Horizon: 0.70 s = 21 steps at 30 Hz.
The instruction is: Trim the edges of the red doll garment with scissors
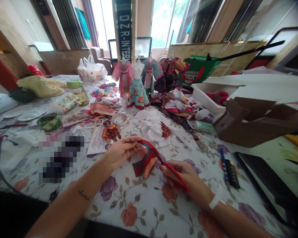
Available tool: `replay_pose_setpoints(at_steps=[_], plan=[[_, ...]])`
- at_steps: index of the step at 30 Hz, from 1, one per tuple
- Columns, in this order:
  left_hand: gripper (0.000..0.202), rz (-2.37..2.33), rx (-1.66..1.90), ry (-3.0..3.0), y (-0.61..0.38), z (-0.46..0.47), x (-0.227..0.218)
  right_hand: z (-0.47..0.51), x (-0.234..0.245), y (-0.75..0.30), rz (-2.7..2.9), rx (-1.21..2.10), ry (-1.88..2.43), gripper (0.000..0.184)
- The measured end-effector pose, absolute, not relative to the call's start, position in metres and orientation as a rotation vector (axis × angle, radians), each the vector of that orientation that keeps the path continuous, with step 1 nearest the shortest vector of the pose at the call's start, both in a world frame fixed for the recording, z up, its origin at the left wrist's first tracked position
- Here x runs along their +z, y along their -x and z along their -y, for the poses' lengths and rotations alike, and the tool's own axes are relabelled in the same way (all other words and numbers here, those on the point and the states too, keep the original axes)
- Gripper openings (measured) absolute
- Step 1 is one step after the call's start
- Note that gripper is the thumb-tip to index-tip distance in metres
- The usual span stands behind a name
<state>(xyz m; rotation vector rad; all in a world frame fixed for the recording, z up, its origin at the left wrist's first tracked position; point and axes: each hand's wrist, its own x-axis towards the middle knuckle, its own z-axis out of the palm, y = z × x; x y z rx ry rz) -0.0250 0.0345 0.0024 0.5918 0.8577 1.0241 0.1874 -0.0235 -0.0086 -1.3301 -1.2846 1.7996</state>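
Observation:
Between the fingers of my left hand [123, 150] is the edge of a red and blue patterned fabric piece [146, 162], which hangs just above the tablecloth. My right hand [180, 175] grips a pair of red-handled scissors [175, 177]. Their dark blades point up and left and meet the fabric's right edge. Beyond my hands lies crumpled white fabric [150, 124] with a red leaf-shaped patch. A small mannequin [138, 87] in a light blue skirt with a red hem stands further back, among other dressed doll forms [124, 74].
A brown cardboard box [253, 125] and a white foam box [208, 99] stand at the right. Near them lie a black tablet [260, 185] and a blue pen [223, 167]. Tape rolls [49, 122], fabric scraps [181, 105] and a jar [80, 94] crowd the flowered tablecloth [129, 201].

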Motion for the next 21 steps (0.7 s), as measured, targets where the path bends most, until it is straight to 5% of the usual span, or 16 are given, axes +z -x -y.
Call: replay_pose_setpoints(at_steps=[11,18,21], plan=[[0.023,-0.888,1.009,-0.511,0.024,-0.035,0.005,0.027,-0.008,-0.185,1.266,1.82,1.313,0.042],[0.022,-0.707,0.751,-1.096,0.023,-0.02,0.008,0.023,-0.005,-0.193,1.273,1.242,1.295,0.032],[0.025,-0.655,0.633,-1.338,0.019,-0.013,0.009,0.022,-0.007,-0.192,1.31,1.233,1.153,0.035]])
